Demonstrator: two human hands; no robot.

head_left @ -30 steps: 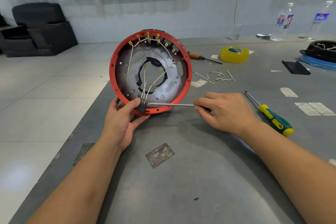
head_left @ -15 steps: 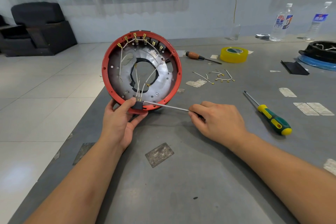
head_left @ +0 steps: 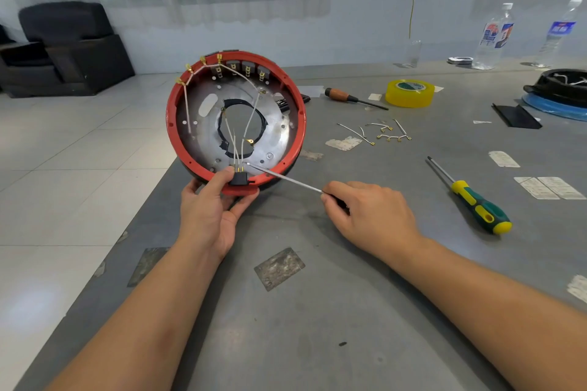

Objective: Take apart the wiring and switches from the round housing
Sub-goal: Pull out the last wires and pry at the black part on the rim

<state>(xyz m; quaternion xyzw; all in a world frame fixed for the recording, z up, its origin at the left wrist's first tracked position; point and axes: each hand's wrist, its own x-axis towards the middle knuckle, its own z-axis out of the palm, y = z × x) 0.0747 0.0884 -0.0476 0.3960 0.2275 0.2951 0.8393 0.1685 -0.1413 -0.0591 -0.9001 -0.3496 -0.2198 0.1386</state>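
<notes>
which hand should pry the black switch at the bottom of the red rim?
Right. The right hand grips the thin screwdriver, whose tip sits at the black switch. The left hand holds the round housing upright, thumb beside the switch.

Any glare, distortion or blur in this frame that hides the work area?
Head view: wide-angle bending curves the table edge and forearms; soft window glare on the floor; housing, left hand and right hand with its tool are sharp.

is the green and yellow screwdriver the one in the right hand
No, the green and yellow screwdriver lies untouched on the table, while the right hand holds a thin metal-shafted tool against the round housing.
</notes>
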